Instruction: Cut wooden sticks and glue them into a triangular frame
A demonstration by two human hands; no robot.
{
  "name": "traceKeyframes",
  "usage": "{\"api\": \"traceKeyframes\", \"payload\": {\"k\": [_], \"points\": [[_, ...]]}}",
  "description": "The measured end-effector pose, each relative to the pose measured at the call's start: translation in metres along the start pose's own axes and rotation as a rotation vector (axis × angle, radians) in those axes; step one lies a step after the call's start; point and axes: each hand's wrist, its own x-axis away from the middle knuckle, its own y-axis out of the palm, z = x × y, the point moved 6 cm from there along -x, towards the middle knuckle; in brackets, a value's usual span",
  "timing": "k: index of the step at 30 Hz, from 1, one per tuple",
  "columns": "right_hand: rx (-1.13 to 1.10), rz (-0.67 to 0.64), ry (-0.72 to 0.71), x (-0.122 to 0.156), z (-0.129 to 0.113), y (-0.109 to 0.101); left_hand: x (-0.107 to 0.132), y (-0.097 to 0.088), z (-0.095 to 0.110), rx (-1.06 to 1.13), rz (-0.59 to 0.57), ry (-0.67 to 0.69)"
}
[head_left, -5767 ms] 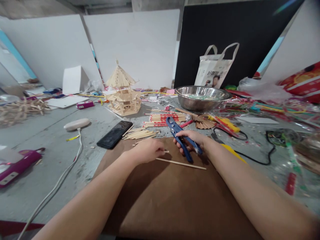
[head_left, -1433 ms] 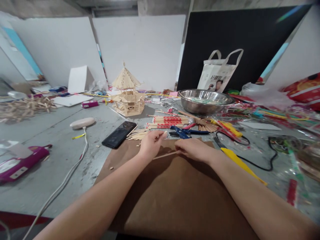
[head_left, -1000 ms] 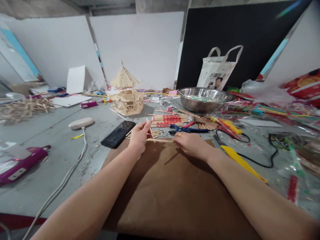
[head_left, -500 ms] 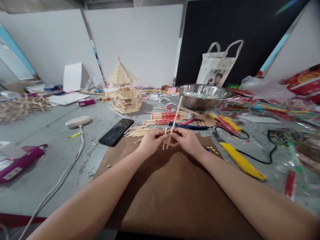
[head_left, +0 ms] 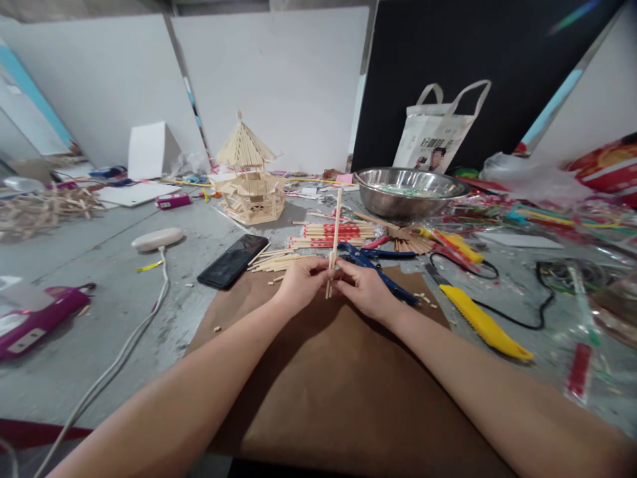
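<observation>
In front of me, over the brown paper [head_left: 318, 392], my left hand [head_left: 302, 284] pinches a short wooden stick [head_left: 327, 291]. My right hand [head_left: 365, 287] pinches a longer wooden stick [head_left: 338, 216], which stands almost upright. The two sticks are side by side with their lower ends about level; whether they touch all along is hidden by the fingers. Just beyond my right hand lie blue-handled pliers [head_left: 401, 291]. Loose wooden sticks [head_left: 279, 260] and red-wrapped bundles of sticks [head_left: 338, 232] lie past my hands.
A stick-built pavilion model [head_left: 251, 179] stands at the back, left of a metal bowl [head_left: 413, 199]. A black phone [head_left: 233, 261] lies on the left; a yellow-handled saw [head_left: 482, 322] lies on the right. A white cable [head_left: 144, 318] crosses the grey table.
The long stick has swung from leaning right to nearly upright, and it is now against or close beside the short one. My right hand has dropped slightly, showing more of the pliers.
</observation>
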Motion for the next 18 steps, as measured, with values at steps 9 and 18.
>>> {"api": "traceKeyframes", "payload": {"k": [9,18], "points": [[0.100,-0.059,-0.008,0.001,-0.009,0.000,0.001,0.000,0.000,-0.085,0.028,0.002],[0.125,-0.062,-0.054,0.002,-0.014,0.000,0.003,-0.003,0.007,-0.187,0.048,0.040]]}}
